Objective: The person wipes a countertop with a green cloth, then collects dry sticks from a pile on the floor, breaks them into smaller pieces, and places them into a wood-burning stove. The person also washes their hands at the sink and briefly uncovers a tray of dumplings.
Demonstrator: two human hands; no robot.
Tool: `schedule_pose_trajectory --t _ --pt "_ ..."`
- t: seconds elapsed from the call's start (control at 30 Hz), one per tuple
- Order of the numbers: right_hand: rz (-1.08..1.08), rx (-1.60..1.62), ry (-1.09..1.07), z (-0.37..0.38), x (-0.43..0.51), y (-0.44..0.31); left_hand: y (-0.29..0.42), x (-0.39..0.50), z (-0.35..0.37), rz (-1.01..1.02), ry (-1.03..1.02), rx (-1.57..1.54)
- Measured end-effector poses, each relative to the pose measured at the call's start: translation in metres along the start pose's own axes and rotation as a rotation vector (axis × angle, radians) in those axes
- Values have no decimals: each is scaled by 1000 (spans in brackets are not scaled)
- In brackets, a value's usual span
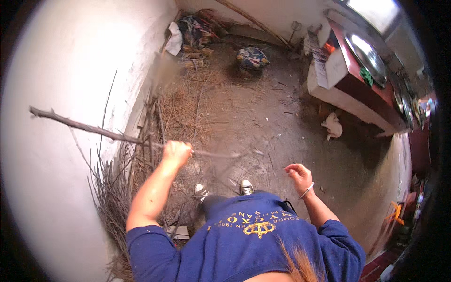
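My left hand (178, 154) is closed around a dry tree branch (88, 127), held crosswise above the floor. Its thick end points left, in front of the white wall. On the other side of my fist the branch runs thinner to the right, blurred, with faint twigs. My right hand (299, 177), with a bracelet (306, 190) at the wrist, hangs apart from the branch over the floor. Its fingers are loosely curled and I see nothing in them. A large pile of thin sticks (116, 197) leans against the wall at my left.
Dry twigs and straw (185, 109) litter the dirt floor (278, 123). A cloth-covered low seat (252, 58) stands ahead. At right is a raised stove (352, 81) with fire and a round metal lid (366, 56). A white cat (332, 126) lies beside it. A pole (257, 23) leans at the back wall.
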State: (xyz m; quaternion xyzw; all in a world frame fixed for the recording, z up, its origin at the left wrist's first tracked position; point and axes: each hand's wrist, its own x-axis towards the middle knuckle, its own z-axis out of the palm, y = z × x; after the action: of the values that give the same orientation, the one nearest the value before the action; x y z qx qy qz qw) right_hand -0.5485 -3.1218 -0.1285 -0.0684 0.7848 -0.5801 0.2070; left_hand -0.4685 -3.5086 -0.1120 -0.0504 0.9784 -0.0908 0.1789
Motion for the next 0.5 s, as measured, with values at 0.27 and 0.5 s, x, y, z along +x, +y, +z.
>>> schedule_pose_trajectory --t 0.27,0.5 --pt "93 224 170 -59 -34 52 -41 -23 -152 -397 253 162" --pt "-25 289 30 -46 -5 37 -37 -64 -197 -666 780 -268"
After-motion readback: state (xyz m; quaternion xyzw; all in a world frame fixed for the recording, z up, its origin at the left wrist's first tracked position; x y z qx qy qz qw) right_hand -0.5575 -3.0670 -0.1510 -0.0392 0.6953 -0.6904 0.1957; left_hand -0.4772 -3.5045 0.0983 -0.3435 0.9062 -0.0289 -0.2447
